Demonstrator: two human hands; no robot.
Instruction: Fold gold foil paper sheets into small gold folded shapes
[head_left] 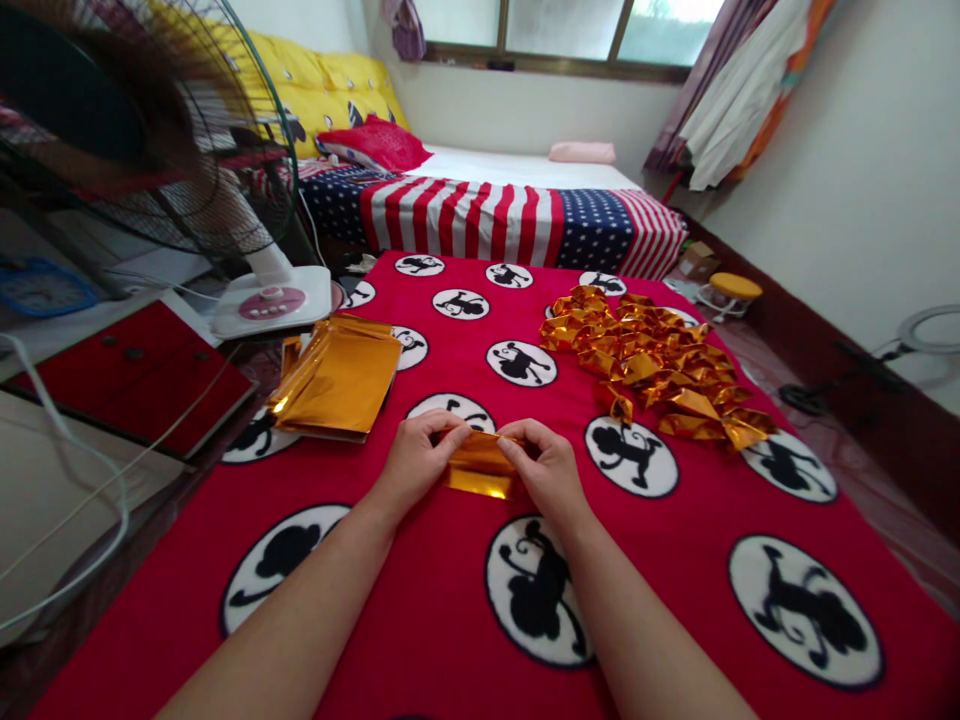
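Between my two hands is a sheet of gold foil paper [481,468], its far edge pinched at both ends and its near part hanging toward me. My left hand [422,452] grips the left end of that edge between thumb and fingers. At the right end, my right hand [546,460] pinches it the same way. A stack of flat gold foil paper [341,385] lies to the left of my left hand. Folded gold foil pieces [645,355] form a heap to the right, beyond my right hand.
Under everything is a red cloth [420,600] with black figures in white circles. A fan [270,295] stands at the left, beside a dark red panel [135,370] and a white cable [112,540]. Behind is a bed [480,220]; a yellow stool [733,288] stands at the right.
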